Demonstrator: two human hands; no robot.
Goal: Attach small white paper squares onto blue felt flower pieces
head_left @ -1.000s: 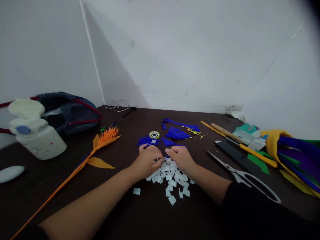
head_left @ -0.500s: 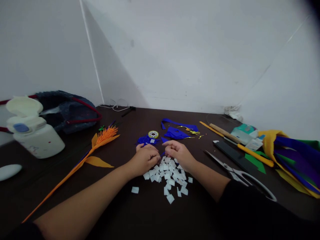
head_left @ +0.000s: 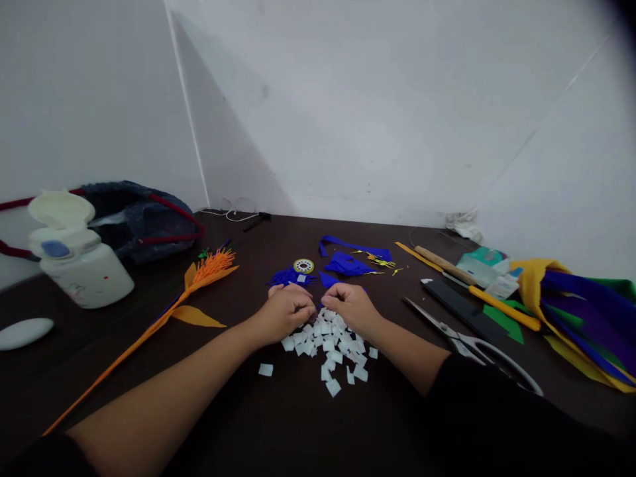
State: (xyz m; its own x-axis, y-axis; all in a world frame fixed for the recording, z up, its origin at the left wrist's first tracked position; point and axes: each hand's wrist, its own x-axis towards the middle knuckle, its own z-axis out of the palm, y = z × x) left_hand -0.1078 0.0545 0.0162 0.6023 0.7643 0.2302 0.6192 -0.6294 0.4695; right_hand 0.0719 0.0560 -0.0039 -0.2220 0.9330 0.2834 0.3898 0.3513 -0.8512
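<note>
My left hand (head_left: 287,310) is closed, its fingers curled together at the far edge of a pile of small white squares (head_left: 330,338). Opposite it, my right hand (head_left: 354,309) has thumb and forefinger pinched close to the left fingertips. A bit of blue shows between the two hands, but what the fingers hold is too small and hidden to name. Just beyond them lie blue fringed strips (head_left: 288,275), a yellow-rimmed tape roll (head_left: 303,265) and a blue piece of material (head_left: 328,279).
Scissors (head_left: 462,339), a black bar (head_left: 460,305) and a yellow-handled tool (head_left: 504,308) lie to the right, near coloured sheets (head_left: 581,311). On the left are an orange artificial flower (head_left: 211,268), a white lidded bottle (head_left: 92,275) and a dark basket (head_left: 159,228).
The view has shifted slightly. My right fingers have drawn in, from more outstretched to a tighter pinch; my left hand stays nearly in place.
</note>
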